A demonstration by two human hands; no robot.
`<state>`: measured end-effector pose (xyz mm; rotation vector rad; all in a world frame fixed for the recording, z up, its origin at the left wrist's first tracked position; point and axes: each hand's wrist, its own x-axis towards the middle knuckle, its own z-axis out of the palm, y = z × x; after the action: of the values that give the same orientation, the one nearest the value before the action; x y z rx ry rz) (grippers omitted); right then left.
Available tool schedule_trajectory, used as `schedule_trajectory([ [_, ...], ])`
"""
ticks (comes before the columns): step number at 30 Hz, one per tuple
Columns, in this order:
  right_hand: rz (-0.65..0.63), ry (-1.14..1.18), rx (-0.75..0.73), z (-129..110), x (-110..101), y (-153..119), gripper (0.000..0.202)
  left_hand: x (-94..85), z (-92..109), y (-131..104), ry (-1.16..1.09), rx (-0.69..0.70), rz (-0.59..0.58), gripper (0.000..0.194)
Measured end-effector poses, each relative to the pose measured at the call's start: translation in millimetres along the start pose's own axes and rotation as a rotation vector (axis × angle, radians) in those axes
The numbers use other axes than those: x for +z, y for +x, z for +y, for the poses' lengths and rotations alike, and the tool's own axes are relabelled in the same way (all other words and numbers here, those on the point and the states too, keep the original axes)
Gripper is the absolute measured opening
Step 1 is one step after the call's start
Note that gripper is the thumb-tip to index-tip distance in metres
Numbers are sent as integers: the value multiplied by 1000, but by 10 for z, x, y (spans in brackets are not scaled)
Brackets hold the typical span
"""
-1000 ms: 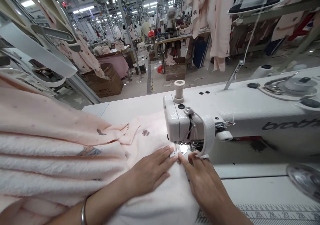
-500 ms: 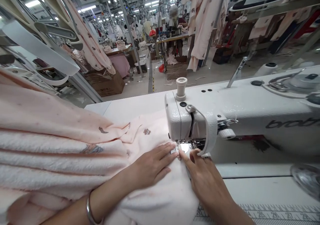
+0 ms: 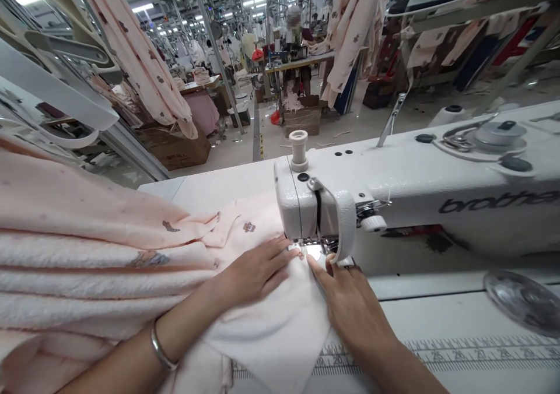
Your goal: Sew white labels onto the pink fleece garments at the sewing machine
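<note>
Pink fleece (image 3: 271, 324) under both hands, flat

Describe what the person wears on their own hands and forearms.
Both forearms are bare, with no sleeves in view, and neither hand wears a glove. The left hand has a plain silver bangle at the wrist. The right hand shows no jewellery.

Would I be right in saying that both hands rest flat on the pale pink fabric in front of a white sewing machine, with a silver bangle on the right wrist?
Not quite: the head view shows the silver bangle on the left wrist, not the right. Otherwise yes: the left hand and right hand rest on the pale pink fabric before the white sewing machine.
</note>
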<state>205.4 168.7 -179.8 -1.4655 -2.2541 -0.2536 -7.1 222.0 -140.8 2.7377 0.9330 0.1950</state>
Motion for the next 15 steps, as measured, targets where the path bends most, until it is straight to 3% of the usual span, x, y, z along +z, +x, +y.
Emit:
schedule_trajectory([
  [11, 45, 123, -53, -86, -115, -88, 44, 54, 26, -52, 10, 10, 51, 37],
  [15, 101, 89, -75, -264, -38, -100, 47, 95, -1, -41, 33, 5, 111, 42],
])
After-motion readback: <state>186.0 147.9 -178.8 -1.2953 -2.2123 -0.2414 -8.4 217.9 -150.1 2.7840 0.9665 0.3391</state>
